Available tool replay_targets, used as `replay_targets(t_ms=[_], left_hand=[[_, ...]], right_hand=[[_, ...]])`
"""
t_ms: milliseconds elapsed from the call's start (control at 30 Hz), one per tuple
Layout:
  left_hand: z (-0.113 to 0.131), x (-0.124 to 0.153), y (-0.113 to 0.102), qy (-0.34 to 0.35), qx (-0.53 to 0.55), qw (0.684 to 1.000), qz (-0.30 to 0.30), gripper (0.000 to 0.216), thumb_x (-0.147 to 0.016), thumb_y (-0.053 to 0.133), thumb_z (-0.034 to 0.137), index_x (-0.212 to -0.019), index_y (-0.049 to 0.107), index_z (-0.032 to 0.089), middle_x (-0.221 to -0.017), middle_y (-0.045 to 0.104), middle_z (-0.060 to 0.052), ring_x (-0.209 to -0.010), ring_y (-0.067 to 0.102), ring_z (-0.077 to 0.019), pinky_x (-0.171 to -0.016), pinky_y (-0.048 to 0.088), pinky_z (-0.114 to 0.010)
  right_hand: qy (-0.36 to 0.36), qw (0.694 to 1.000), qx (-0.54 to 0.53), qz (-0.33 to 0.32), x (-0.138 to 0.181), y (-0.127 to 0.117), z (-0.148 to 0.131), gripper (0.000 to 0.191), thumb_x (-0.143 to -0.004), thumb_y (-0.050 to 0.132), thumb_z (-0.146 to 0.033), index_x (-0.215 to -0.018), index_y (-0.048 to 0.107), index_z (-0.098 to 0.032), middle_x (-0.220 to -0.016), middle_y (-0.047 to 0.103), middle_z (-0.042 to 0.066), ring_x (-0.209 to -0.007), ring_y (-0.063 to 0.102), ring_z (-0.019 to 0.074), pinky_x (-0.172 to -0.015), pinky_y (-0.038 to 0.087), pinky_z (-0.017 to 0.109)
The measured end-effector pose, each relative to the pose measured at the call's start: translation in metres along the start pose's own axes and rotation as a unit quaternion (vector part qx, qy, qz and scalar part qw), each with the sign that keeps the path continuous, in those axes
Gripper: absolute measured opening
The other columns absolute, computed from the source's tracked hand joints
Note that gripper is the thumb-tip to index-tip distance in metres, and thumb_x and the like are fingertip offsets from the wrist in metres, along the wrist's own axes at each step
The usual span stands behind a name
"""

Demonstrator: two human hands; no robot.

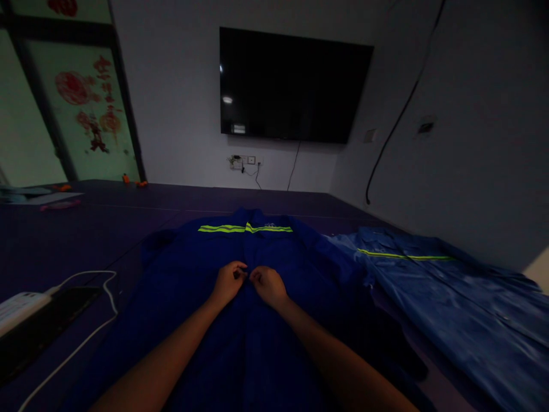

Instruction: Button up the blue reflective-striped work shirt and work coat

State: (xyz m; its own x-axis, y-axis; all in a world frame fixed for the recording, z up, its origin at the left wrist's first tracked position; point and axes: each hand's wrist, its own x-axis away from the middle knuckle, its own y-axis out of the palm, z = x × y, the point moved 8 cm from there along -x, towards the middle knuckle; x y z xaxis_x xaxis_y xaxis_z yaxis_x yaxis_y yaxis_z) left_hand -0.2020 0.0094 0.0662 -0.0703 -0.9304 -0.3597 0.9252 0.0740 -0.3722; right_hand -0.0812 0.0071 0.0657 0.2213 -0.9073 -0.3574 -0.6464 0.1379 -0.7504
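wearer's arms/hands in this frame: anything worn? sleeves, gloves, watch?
Left hand and right hand are bare, no gloves. Forearms are uncovered down to the frame's bottom edge; no sleeve shows. No watch, ring or band visible, though the light is dim.

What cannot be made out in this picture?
Head view: what the left hand and right hand pinch on the dark blue jacket; fingers and darkness hide it.
Head view: lighter blue jacket, cut off by right edge.
Head view: power strip, cut off by left edge.

Wall television [295, 86], lighter blue jacket [450, 297], white cable [107, 292], power strip [19, 306]
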Motion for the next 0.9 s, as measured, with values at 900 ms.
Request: replay_targets(t_ms=[900], left_hand=[[-0.011, -0.004, -0.001, -0.028, 0.010, 1.000, 0.003, 0.022, -0.063, 0.055, 0.018, -0.083, 0.062, 0.014, -0.058, 0.060, 0.001, -0.054, 0.056, -0.0111, -0.054, 0.041, -0.022]], right_hand=[[-0.021, 0.996, 0.081, -0.036, 0.004, -0.004, -0.012, 0.009, -0.076, 0.054, -0.022, -0.080, 0.063, -0.021, -0.078, 0.064, 0.001, -0.069, 0.056, 0.0118, -0.057, 0.033, 0.021]])
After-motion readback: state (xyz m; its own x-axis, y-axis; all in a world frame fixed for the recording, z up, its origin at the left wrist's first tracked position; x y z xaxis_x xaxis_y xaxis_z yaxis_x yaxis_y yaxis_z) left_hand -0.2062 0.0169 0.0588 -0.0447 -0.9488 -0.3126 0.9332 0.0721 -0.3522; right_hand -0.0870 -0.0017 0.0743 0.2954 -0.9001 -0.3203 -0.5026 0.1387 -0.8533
